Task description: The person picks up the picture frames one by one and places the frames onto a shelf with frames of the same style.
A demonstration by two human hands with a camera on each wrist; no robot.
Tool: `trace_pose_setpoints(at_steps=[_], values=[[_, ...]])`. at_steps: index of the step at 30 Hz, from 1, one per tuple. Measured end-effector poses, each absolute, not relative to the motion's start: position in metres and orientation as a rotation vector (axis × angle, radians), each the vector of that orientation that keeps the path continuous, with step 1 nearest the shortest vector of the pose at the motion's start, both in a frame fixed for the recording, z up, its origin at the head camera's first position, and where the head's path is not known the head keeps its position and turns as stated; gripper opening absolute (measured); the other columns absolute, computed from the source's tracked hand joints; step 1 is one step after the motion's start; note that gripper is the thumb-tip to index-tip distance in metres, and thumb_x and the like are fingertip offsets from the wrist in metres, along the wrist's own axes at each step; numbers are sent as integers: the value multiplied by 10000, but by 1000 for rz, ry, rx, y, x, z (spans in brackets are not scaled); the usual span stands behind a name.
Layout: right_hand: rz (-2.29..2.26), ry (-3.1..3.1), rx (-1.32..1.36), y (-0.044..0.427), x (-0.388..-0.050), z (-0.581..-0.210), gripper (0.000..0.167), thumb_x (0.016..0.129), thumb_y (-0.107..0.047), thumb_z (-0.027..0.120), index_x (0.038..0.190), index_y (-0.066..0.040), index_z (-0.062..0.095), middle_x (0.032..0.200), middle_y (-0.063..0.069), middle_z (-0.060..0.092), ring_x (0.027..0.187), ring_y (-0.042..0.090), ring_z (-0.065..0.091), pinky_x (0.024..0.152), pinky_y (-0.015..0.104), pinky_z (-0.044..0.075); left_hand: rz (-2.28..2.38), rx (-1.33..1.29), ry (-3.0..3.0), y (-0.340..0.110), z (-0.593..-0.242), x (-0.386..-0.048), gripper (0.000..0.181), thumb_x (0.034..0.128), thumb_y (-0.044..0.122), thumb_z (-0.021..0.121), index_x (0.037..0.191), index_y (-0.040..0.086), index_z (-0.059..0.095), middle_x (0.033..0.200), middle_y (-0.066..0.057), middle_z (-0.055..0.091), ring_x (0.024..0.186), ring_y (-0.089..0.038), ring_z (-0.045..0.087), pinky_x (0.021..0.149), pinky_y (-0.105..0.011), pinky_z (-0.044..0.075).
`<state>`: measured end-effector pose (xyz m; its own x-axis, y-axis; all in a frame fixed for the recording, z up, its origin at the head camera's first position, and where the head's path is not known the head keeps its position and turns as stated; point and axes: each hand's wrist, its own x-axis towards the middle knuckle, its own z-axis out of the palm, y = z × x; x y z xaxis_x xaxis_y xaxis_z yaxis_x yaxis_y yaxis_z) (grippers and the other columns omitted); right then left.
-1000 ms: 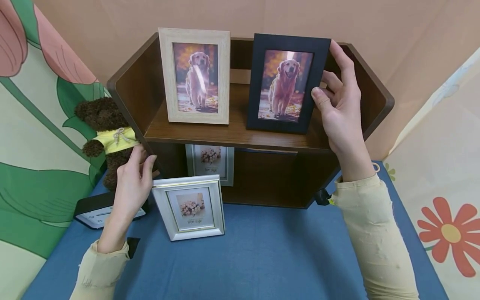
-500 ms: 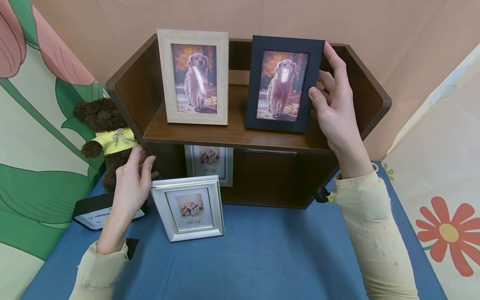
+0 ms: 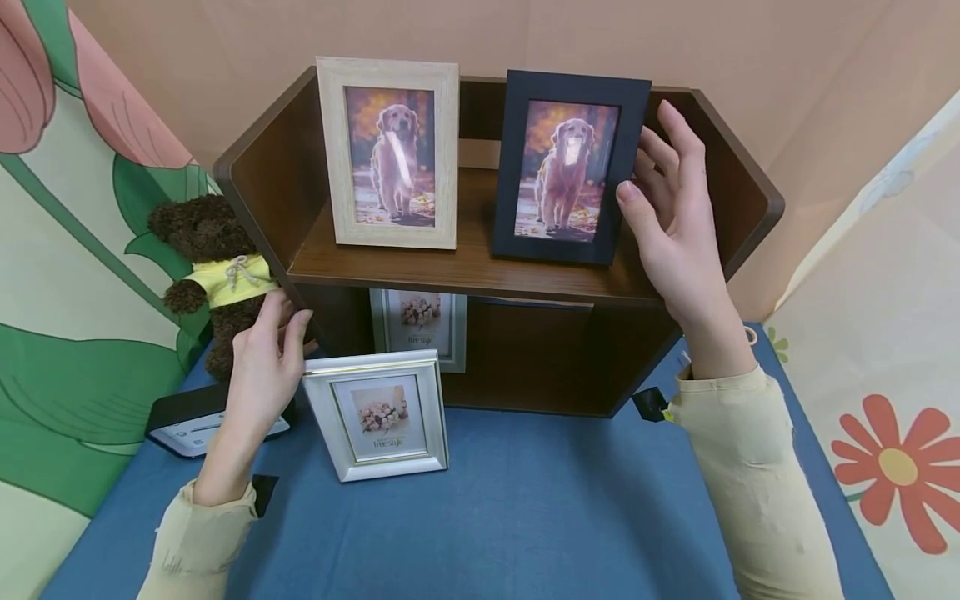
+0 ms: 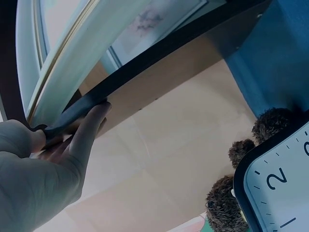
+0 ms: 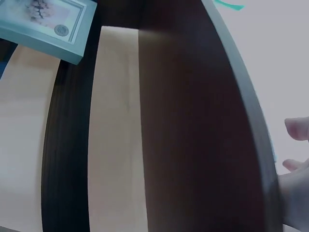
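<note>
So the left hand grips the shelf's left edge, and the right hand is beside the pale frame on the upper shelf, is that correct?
Not quite: the head view shows the right hand beside the black frame on the upper shelf, not the pale frame. The left hand does grip the shelf's left edge.

Your head camera is looking forward and down from above the blue table (image 3: 517, 508), sitting far enough back to be taking in the brown shelf (image 3: 476, 208), your left hand (image 3: 266, 367) and your right hand (image 3: 678, 233). Your left wrist camera is facing, tilted and close up, past that hand along the shelf's left edge, sharing the brown bear (image 3: 206, 229) and the front silver frame (image 3: 378, 417) with the head view. Your right wrist camera is peering from very near along the right side wall (image 5: 198, 125), sharing the inner flower frame (image 5: 48, 26) with the head view.
</note>
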<state>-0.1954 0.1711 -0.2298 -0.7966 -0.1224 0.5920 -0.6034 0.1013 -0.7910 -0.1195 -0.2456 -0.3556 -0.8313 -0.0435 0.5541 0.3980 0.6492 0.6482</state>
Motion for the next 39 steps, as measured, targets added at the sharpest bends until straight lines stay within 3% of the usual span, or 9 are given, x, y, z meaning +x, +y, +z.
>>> trace_pose_setpoints(at_steps=[10,18,28,39], values=[[1592,-1927,861,175,-157,-244,696,1039,-61,615,1656,-71,293,1656,138,425,1559,289,375,1290,417,309,-1098,-277,-2336,-246,-357,-119,259,1104,-31,537,1346,-123,535,1287,-356,670,1009,-572,711,758,8,478],[1710,-1898,892,172,-126,-254,687,984,106,554,1615,-46,329,1633,177,436,1535,324,403,1277,423,329,-1100,-284,-2331,-246,-357,-120,257,1103,-30,540,1343,-122,541,1285,-347,676,1005,-563,717,759,10,479],[1731,-1804,1024,165,-110,-275,546,1061,-21,604,1556,38,380,1584,217,483,1500,350,445,1265,446,365,-1121,-274,-2331,-247,-357,-120,277,1105,-25,537,1367,-114,539,1301,-364,661,1009,-593,699,760,-2,489],[1711,-1818,1108,158,-104,-301,553,1096,-91,600,1528,135,339,1596,234,472,1490,364,449,1253,447,391,-1112,-259,-2338,-246,-356,-119,281,1105,-27,537,1370,-118,534,1328,-363,652,1020,-586,702,754,5,480]])
